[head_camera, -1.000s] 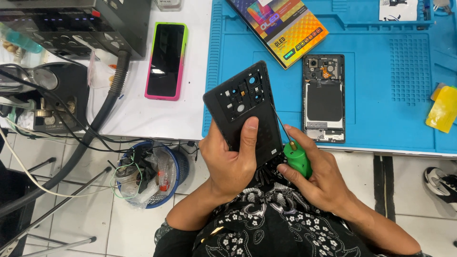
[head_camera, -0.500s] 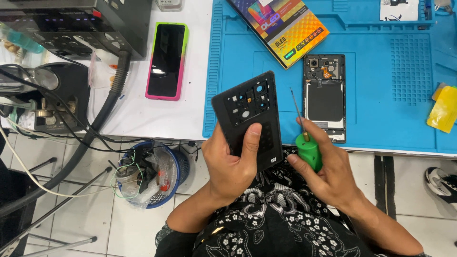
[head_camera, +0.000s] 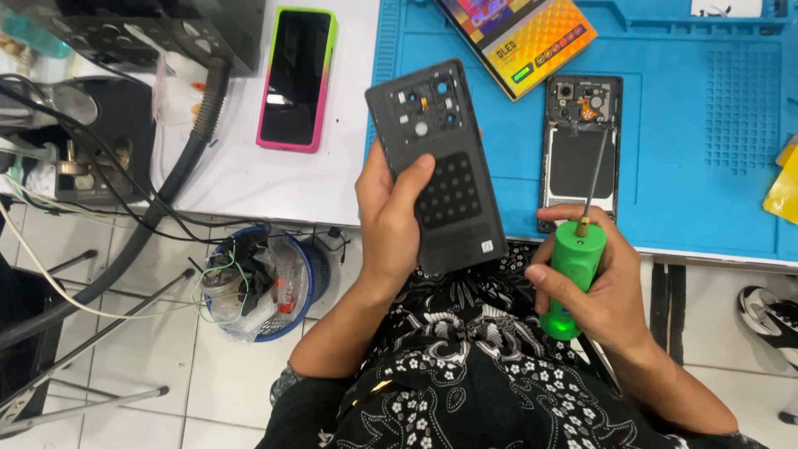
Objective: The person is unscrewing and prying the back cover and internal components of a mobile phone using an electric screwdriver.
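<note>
Left hand (head_camera: 391, 220) grips the dark back cover (head_camera: 440, 162); right hand (head_camera: 603, 278) clenches the green screwdriver (head_camera: 569, 274), now lifted more upright than before.

Your left hand (head_camera: 391, 220) grips a matt dark-grey plastic back cover (head_camera: 440, 162) — its inner face dull, with a dimpled black pad. Your right hand (head_camera: 603, 283) wraps a glossy green plastic screwdriver (head_camera: 569, 270) with a thin metal shaft. The opened phone (head_camera: 580, 150) lies on a matt blue rubbery mat (head_camera: 715, 191) — beside it, the white counter (head_camera: 249, 183) looks smooth.
</note>
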